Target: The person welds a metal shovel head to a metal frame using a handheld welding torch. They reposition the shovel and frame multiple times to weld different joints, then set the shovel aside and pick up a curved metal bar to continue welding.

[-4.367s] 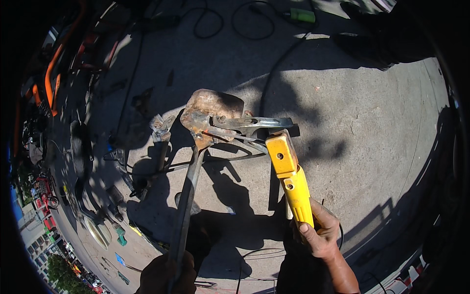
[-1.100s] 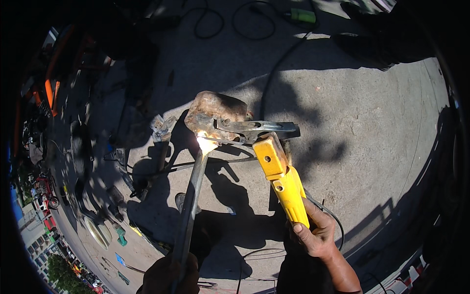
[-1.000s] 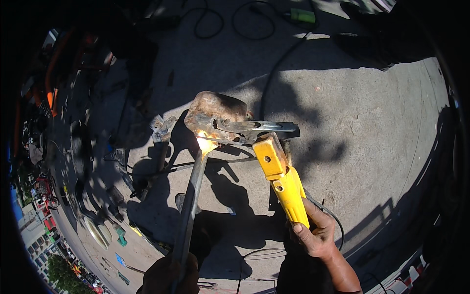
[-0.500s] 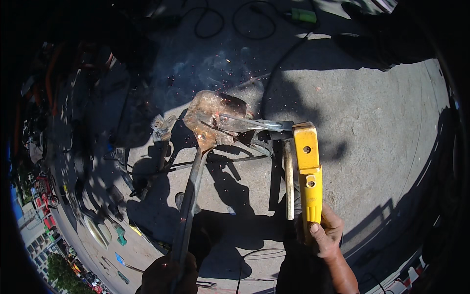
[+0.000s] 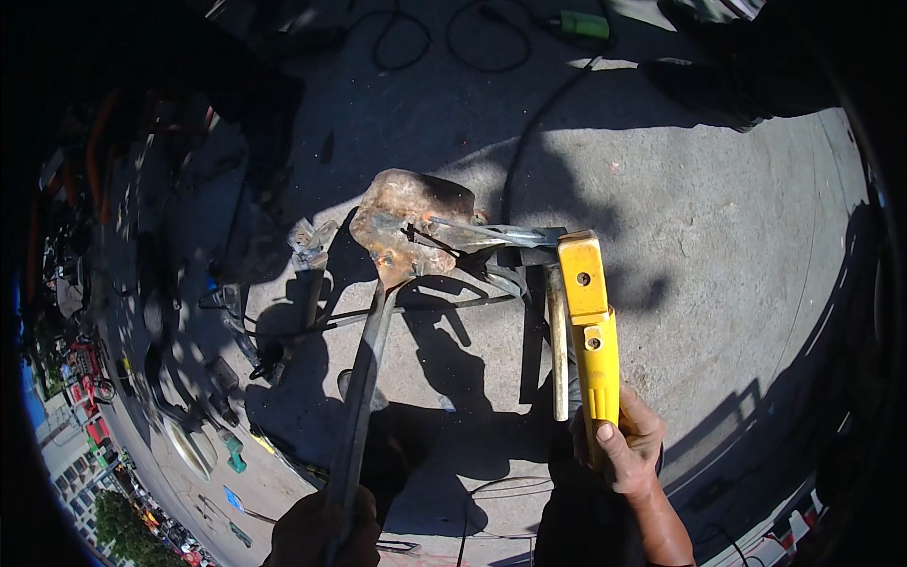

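My right hand (image 5: 631,439) is closed round the yellow handle of a welding electrode holder (image 5: 597,350). A thin welding rod (image 5: 463,225) juts leftward from its jaws, the tip at a rusty metal plate (image 5: 416,203). A dark slot or gap shows in the plate near the tip. Below the plate runs a long metal bar (image 5: 364,378), joined to its lower corner like a shovel's handle. In shadow at the lower edge, my left hand (image 5: 326,529) is wrapped round that bar. A pale, stick-like handle (image 5: 557,350) lies just left of the holder; its far end is hidden.
Black cable (image 5: 539,118) snakes over the concrete floor toward a green cylinder (image 5: 584,25). Another person's dark shoe (image 5: 704,94) is at upper right. Tools, a green-bodied one (image 5: 232,452) among them, lie at left. Metal scrap (image 5: 312,246) sits left of the plate.
The sparks and smoke round the plate have mostly gone. The holder has shifted slightly left and up, and the plate slightly left. Both hands keep their hold.
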{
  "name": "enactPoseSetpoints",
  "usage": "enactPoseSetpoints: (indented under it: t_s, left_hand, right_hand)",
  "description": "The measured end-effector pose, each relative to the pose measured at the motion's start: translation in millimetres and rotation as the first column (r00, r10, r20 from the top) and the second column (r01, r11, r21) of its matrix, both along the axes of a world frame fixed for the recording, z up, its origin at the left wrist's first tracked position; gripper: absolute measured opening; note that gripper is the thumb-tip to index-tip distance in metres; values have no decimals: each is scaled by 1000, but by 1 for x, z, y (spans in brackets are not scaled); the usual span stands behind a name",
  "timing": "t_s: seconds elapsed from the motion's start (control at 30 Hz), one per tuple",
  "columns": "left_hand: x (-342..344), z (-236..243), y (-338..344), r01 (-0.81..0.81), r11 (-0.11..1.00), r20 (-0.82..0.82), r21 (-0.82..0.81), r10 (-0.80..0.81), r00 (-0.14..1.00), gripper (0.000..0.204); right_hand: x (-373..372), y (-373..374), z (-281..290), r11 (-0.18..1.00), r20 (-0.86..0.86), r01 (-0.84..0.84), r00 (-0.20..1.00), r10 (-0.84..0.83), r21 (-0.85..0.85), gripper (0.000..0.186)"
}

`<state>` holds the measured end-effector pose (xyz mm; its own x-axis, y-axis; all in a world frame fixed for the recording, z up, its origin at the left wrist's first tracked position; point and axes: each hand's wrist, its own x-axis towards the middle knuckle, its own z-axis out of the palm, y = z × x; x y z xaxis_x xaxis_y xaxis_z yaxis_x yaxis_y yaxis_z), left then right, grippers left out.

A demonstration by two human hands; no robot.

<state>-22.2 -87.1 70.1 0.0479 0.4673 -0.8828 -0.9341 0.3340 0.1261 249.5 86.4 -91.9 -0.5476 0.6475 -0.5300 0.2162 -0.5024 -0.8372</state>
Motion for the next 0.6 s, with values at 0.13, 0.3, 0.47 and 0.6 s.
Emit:
enactPoseSetpoints:
  t_s: [0.13, 0.3, 0.47, 0.6]
  left_hand:
    - [-1, -1, -2, 12, 1000, -6, 5, -12, 1000, 38]
    - [-2, -2, -5, 16, 1000, -8, 15, -15, 1000, 38]
    - [-4, -2, -5, 23, 1000, -25, 13, -22, 999, 38]
    - [-2, -3, -6, 37, 999, -36, 32, -36, 999, 38]
  right_hand:
    - [1, -2, 0, 1000, 23, -10, 1000, 10, 17, 69]
    - [-3, 1, 6, 1000, 13, -30, 999, 30, 1, 67]
    - [-2, 3, 6, 998, -39, -68, 997, 68, 4, 58]
    - [-1, -2, -5, 990, -26, -106, 994, 109, 89, 62]
